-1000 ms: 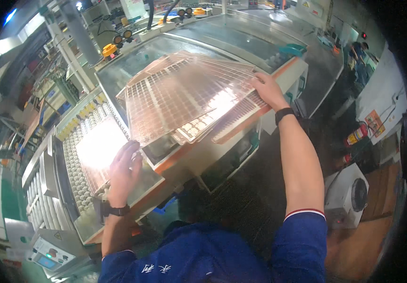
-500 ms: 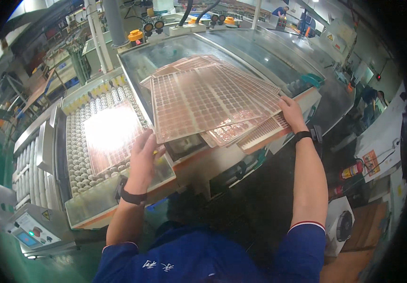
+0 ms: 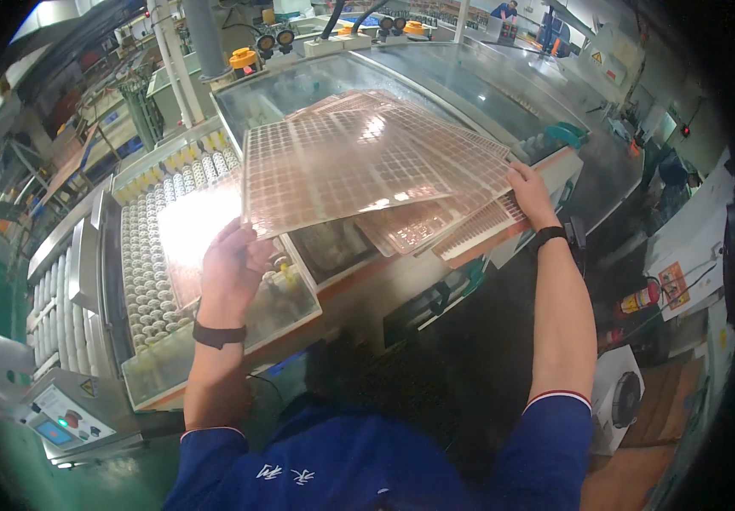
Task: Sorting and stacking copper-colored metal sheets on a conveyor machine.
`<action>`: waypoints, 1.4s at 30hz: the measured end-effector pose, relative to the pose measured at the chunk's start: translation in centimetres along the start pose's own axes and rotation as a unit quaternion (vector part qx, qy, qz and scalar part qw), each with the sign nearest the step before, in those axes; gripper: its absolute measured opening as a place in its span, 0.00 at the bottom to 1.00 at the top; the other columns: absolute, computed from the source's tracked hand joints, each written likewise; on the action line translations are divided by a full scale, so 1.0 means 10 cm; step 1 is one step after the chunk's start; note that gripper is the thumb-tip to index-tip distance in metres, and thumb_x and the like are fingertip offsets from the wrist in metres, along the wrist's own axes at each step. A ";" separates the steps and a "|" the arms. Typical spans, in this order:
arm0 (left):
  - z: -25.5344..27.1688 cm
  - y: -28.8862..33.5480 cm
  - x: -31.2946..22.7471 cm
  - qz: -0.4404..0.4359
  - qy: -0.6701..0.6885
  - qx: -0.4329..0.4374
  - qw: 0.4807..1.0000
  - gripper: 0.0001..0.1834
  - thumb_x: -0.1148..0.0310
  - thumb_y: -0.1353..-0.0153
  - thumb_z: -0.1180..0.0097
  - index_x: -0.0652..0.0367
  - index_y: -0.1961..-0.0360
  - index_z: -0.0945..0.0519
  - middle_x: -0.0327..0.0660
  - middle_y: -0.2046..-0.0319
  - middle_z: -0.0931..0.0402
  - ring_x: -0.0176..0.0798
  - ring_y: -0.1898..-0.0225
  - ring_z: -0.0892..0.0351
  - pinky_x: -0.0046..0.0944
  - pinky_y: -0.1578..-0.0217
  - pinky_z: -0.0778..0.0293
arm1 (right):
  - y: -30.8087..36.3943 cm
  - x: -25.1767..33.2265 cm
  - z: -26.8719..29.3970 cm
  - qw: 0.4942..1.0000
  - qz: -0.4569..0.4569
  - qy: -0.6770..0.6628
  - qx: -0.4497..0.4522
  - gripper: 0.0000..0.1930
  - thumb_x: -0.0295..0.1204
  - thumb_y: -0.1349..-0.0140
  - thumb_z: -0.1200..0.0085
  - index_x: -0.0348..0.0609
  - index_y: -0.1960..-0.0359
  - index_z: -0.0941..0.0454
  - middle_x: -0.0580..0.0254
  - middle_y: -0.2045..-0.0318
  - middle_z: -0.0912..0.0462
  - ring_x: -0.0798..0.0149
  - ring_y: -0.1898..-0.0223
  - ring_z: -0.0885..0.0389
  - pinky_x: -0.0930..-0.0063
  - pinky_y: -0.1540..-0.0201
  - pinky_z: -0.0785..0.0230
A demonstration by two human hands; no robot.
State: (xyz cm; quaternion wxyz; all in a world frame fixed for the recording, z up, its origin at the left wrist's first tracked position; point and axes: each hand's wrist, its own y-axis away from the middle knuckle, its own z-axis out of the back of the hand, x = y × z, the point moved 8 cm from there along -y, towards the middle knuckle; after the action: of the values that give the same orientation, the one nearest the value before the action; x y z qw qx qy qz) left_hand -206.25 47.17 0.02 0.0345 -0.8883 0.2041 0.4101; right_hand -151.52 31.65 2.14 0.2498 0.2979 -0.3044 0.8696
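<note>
A thin copper-coloured circuit board panel (image 3: pixel 333 175) with a grid pattern is raised at its left side and tilted. My left hand (image 3: pixel 235 260) is closed on its near left corner. At the right edge my right hand (image 3: pixel 531 196) is closed on the panel's corner, where other panels lie close beneath. Under it, a fanned stack of similar panels (image 3: pixel 406 230) rests on the clear machine cover (image 3: pixel 256 98). Another copper panel (image 3: pixel 201 230), partly washed out by glare, lies flat on the roller conveyor (image 3: pixel 141 298), left of my left hand.
A control box (image 3: pixel 65 417) with a screen and buttons stands at the lower left. Yellow-capped fittings (image 3: pixel 242 58) and gauges (image 3: pixel 275 41) line the back. To the right are a fire extinguisher (image 3: pixel 640 298) and a fan (image 3: pixel 625 399). One person (image 3: pixel 504 12) stands far off.
My left hand has moved left and up with the panel's corner, swinging the panel out over the conveyor side. My right hand stays near the same corner. The conveyor panel has shifted slightly right.
</note>
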 end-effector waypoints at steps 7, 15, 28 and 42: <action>0.75 -0.14 0.23 0.035 0.004 -0.060 0.998 0.16 0.79 0.35 0.47 0.66 0.46 0.30 0.42 0.62 0.26 0.41 0.64 0.20 0.41 0.61 0.17 | 0.05 0.25 -0.04 1.000 0.009 -0.004 0.010 0.24 0.42 0.35 0.49 0.34 0.47 0.21 0.45 0.51 0.15 0.49 0.47 0.18 0.63 0.43 0.31; 0.55 -0.09 0.29 0.039 0.011 -0.004 0.999 0.05 0.76 0.34 0.47 0.63 0.58 0.27 0.47 0.60 0.21 0.46 0.58 0.14 0.35 0.62 0.16 | 0.09 0.41 0.18 0.983 0.067 0.167 -0.042 0.27 0.42 0.34 0.43 0.35 0.40 0.23 0.47 0.37 0.24 0.52 0.37 0.26 0.64 0.35 0.35; 0.43 -0.05 0.05 0.011 0.026 0.007 1.000 0.05 0.78 0.33 0.49 0.65 0.57 0.26 0.43 0.65 0.23 0.40 0.64 0.16 0.33 0.65 0.16 | 1.52 2.65 -0.73 0.873 0.392 0.098 0.273 0.15 0.43 0.42 0.37 0.42 0.67 0.16 0.52 0.62 0.15 0.45 0.59 0.18 0.53 0.56 0.27; 0.74 -0.24 0.01 0.009 0.070 0.088 0.994 0.14 0.76 0.31 0.52 0.72 0.47 0.26 0.50 0.57 0.19 0.39 0.63 0.16 0.31 0.65 0.16 | 1.47 2.84 -0.79 0.856 0.388 0.174 0.295 0.12 0.37 0.42 0.43 0.41 0.74 0.16 0.48 0.72 0.16 0.43 0.67 0.18 0.52 0.63 0.25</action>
State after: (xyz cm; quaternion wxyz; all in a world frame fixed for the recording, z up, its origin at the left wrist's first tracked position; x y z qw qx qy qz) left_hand -210.55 50.99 -5.22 0.0938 -0.9065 0.2494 0.3274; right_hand -183.25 34.04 10.51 -0.1585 0.0597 -0.0760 0.9826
